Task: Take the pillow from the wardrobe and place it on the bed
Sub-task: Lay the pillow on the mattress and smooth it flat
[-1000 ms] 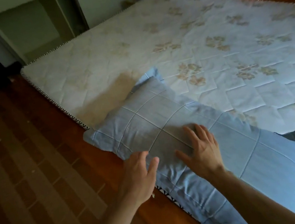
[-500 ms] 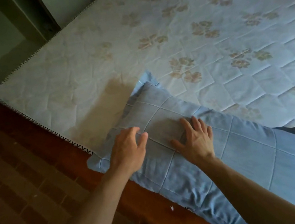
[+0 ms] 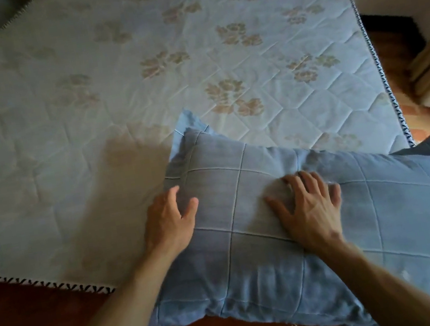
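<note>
pillow: blue grid-stitched fabric pillow (image 3: 289,224) overhangs near edge of quilted floral mattress (image 3: 84,105)
L hand (image 3: 171,221): fingers spread, flat on pillow
R hand (image 3: 310,203): same
room: mattress bare beyond

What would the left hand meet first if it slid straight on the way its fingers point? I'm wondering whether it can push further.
Probably only more pillow, then bare mattress beyond its far corner; the left hand has nothing else ahead.

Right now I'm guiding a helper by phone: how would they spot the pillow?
Find the quilted floral mattress filling the room. At its near edge, overhanging the wooden frame, lies the pillow under the left hand and right hand. It alone is blue with thin grid lines.
</note>
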Tool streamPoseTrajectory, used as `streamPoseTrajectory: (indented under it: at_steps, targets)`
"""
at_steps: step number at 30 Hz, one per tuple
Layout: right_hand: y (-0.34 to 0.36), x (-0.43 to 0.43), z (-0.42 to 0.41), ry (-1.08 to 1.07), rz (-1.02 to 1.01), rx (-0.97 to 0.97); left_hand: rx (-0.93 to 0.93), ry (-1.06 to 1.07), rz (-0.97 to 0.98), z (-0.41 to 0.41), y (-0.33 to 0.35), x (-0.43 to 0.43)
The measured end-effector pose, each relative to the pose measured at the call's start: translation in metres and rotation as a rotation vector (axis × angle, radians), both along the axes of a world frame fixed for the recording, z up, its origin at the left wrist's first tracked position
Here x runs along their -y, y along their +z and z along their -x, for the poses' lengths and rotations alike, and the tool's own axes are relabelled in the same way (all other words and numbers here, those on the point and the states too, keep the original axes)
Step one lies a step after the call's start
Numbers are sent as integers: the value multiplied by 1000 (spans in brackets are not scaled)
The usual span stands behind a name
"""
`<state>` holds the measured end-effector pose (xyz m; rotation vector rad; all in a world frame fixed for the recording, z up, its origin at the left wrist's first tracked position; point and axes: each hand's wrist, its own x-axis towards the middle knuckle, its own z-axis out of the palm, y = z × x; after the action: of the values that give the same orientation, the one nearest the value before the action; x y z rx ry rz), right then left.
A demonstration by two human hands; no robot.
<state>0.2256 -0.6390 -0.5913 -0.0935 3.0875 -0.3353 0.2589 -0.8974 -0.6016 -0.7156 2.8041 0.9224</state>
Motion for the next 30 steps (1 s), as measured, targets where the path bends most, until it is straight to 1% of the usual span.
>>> streamPoseTrajectory:
  at_steps: [1, 3, 6, 9, 12, 17, 21, 24, 30]
  targets:
    - [-3, 0, 0, -24, 39, -55, 58, 2, -28, 12, -5, 3]
    - [-11, -1, 2, -69, 80, -119, 153, -15, -22, 31, -15, 3]
    - [-25, 0, 6, -85, 81, -134, 187, -46, 34, 37, -33, -4]
    - [-33, 2, 2, -95, 143, -182, 134, -96, 39, 29, -47, -15]
    - [-35, 2, -6, -93, 228, -242, 57, -77, 23, 18, -49, -15]
    - [-21, 15, -1, -42, 365, -194, 5, -9, -16, -23, -50, -12]
    - [-17, 16, -6, 13, 344, -142, 6, 56, -25, -50, -51, -18]
    - [-19, 6, -19, 2, 313, -116, -41, 84, -15, -51, -42, -17]
    - [-19, 0, -21, -53, 325, -81, -162, 27, 63, 3, -11, -10]
